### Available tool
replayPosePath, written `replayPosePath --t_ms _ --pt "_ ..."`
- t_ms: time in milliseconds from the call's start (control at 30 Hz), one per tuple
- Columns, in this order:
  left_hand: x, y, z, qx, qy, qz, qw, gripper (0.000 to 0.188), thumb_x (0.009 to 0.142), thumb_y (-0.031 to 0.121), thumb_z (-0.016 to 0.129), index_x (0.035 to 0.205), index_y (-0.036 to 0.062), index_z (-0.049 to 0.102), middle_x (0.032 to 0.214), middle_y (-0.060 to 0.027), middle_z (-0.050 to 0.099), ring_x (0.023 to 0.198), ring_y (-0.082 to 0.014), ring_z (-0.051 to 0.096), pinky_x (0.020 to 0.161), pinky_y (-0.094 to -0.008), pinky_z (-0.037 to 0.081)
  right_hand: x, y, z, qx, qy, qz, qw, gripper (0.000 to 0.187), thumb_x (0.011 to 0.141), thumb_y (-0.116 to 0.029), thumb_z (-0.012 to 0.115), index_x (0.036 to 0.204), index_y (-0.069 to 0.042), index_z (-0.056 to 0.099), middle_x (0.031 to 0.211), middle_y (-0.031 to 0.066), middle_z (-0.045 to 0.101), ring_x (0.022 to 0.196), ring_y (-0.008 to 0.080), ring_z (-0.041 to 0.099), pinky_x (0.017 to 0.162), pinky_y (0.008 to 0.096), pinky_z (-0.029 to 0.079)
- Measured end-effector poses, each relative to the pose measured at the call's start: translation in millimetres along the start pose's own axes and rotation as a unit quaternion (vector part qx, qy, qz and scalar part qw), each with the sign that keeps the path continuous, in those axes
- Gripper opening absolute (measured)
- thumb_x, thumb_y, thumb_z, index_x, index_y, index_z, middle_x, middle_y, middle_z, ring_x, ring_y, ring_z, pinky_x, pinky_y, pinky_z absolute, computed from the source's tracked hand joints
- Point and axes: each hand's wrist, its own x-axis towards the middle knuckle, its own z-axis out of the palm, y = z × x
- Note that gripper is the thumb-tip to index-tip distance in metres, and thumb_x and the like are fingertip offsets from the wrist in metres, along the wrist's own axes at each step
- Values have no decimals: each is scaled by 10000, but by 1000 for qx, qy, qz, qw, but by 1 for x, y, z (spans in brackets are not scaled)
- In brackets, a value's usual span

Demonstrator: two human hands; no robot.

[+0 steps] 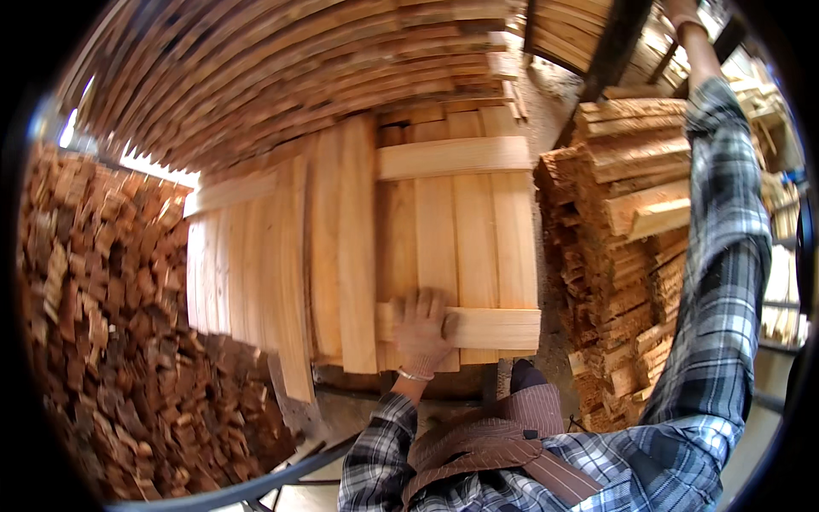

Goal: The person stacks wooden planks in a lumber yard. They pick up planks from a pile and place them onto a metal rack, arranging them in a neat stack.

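Note:
My left hand lies on the near cross batten of a pale wooden panel, its fingers stretched forward over the wood. Side-by-side planks make up this panel, and a second batten crosses its far end. Two loose boards run lengthwise just left of my hand, over the panelling. My right arm reaches far out to the upper right; only part of my right hand shows at the picture's top edge, with its fingers hidden. It is nearest to dark upright posts and stacked wood.
A tall stack of boards rises behind the panel. Broken wood blocks are heaped on the left. To the right stands a pile of rough timber pieces. A curved dark metal bar runs low at the front left.

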Motion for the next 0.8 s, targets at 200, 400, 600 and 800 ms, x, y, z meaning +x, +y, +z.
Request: replayPosePath --t_ms 200,400,600,800 --pt "-1 0 -14 -71 -11 -5 997 385 918 328 596 1184 55 646 1230 -152 624 1211 -355 540 1075 -572 363 -57 -23 -2 60 -4 -61 996 354 1013 -238 552 1353 -161 617 1340 50 612 1047 170 637 1065 322 470" --pt "-15 -8 -40 -177 -14 -6 984 434 926 363 611 1252 78 640 1290 -157 614 1265 -322 522 1102 -504 381 -268 -84 4 -69 -248 -287 923 396 1009 -266 555 1396 -184 585 1459 82 543 1184 221 590 1068 372 477" --pt "-141 -130 -103 -135 215 -164 953 855 782 361 853 1497 96 468 1432 -198 549 1208 -336 630 942 -399 575 -508 -198 10 -36 -385 -227 894 661 966 -458 598 1522 -150 417 1572 180 408 1377 375 450 1149 448 381" --pt "-199 -217 -134 -70 -105 -319 939 1012 701 429 853 1522 77 378 1414 -220 502 1181 -408 597 920 -456 543 -546 -231 -4 -138 -425 -226 865 791 894 -440 662 1557 -134 357 1606 234 312 1503 398 289 1222 494 259"
